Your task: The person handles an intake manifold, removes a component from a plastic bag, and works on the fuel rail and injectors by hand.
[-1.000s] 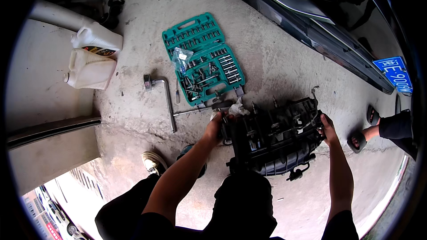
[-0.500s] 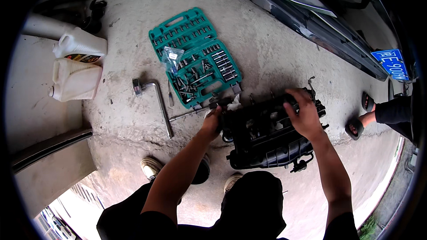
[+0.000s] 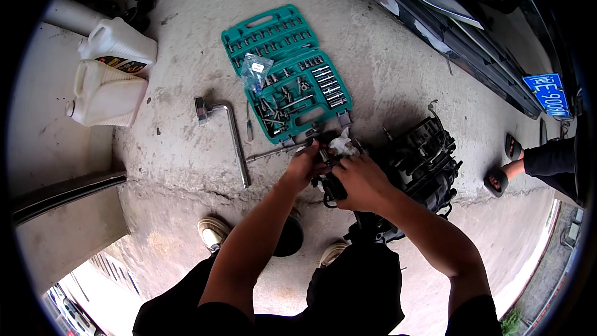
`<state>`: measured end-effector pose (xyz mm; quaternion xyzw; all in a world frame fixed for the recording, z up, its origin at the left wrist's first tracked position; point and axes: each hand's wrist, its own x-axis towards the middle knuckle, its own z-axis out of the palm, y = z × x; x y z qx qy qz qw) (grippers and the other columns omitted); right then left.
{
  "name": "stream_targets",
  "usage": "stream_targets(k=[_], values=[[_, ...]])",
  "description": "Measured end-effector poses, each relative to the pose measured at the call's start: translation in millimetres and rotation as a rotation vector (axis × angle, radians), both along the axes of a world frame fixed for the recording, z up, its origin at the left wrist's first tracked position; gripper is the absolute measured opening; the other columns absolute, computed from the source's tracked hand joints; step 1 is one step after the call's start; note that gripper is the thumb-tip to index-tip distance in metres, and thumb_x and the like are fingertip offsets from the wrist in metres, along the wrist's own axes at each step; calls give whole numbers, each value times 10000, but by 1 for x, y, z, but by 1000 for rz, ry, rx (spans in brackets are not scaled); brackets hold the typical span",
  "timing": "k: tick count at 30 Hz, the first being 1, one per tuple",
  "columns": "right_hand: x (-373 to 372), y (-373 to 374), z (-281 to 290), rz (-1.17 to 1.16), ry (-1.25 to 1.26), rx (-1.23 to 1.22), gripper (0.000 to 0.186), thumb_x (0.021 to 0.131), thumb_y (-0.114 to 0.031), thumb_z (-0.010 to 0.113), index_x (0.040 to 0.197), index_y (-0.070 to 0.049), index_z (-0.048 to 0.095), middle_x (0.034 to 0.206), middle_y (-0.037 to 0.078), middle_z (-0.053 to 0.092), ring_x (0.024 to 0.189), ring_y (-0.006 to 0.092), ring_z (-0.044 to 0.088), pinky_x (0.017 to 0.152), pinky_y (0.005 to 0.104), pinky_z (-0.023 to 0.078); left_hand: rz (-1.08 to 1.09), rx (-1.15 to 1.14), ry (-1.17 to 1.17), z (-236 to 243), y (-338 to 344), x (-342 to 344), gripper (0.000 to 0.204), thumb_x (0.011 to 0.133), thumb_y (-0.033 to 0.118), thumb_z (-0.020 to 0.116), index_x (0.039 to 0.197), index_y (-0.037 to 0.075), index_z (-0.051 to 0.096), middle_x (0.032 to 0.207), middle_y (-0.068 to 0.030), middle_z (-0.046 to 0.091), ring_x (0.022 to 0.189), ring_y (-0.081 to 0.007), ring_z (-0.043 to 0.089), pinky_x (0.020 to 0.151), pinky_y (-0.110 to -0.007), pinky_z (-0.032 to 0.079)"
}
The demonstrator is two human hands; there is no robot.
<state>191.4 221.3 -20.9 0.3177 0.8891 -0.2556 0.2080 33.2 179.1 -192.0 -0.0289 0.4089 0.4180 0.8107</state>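
A black engine intake manifold [image 3: 423, 158] rests on the concrete in front of me, partly covered by my right forearm. Both hands meet at its near-left end. My left hand [image 3: 303, 165] has its fingers closed around a small dark piece, which my fingers largely cover. Beside it, my right hand [image 3: 360, 180] curls its fingers over a black part there; what they grip is hidden. A crumpled white tissue [image 3: 344, 144] lies just beyond my fingertips. A long metal bar [image 3: 273, 152] reaches leftward from near my left hand.
A green socket case [image 3: 326, 121] lies unfolded ahead, a clear plastic bag [image 3: 255, 70] on it. Left of it are an L-shaped wrench [image 3: 234, 140] and a screwdriver [image 3: 249, 127]. White jugs [image 3: 109, 96] stand far left. A car bumper [image 3: 435, 31] and another person's sandalled foot [image 3: 495, 180] are at right.
My right hand has left the manifold's top and come leftward beside my left hand. The manifold has turned, its far end swinging away from me. The view has shifted slightly.
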Motion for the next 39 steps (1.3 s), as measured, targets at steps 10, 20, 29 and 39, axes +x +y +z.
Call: stream_targets(k=[10,20,29,39], values=[[41,-43,10,5,254,28,504,691,-440,756,978,-43,639,972,119,579,987,297,556,920,400,419,-39,-33,169,36,-19,15,358,993,380,466,1137,71,576,936,-60,643,859,-207,654,722,-336,541],[40,-66,-31,-547,425,-50,262,827,-157,658,1046,-43,571,784,189,660,761,380,640,707,432,512,98,-71,2,36,-46,34,349,960,379,535,1124,73,562,981,-80,616,900,-182,618,745,-255,560],[38,-74,-86,-675,482,181,350,787,-113,671,1101,-45,531,880,127,641,866,332,629,837,423,476,162,-196,130,13,-47,37,295,937,344,591,1032,68,550,857,-65,521,805,-204,597,692,-241,566],[32,-65,-120,-527,389,362,206,795,-158,677,974,-73,619,867,103,665,831,303,639,811,405,474,182,-208,175,-11,-38,37,369,878,312,687,945,-30,565,830,-114,589,712,-232,631,618,-268,566]])
